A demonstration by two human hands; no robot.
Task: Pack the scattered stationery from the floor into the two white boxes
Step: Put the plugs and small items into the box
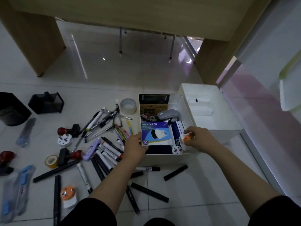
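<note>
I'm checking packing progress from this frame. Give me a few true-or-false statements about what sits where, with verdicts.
1. The face mask box lies inside the near white box. True.
2. The right hand is empty. False: it holds an orange-and-white plug over the box.
3. The far white box is packed full. False: it looks nearly empty.
4. The roll of tape lies on the floor left of the near box. True.
5. The left hand is at the near box's left edge. True.

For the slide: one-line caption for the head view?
Right hand sets an orange-and-white plug into the full white box while the left hand steadies its edge; pens litter the floor.
</note>
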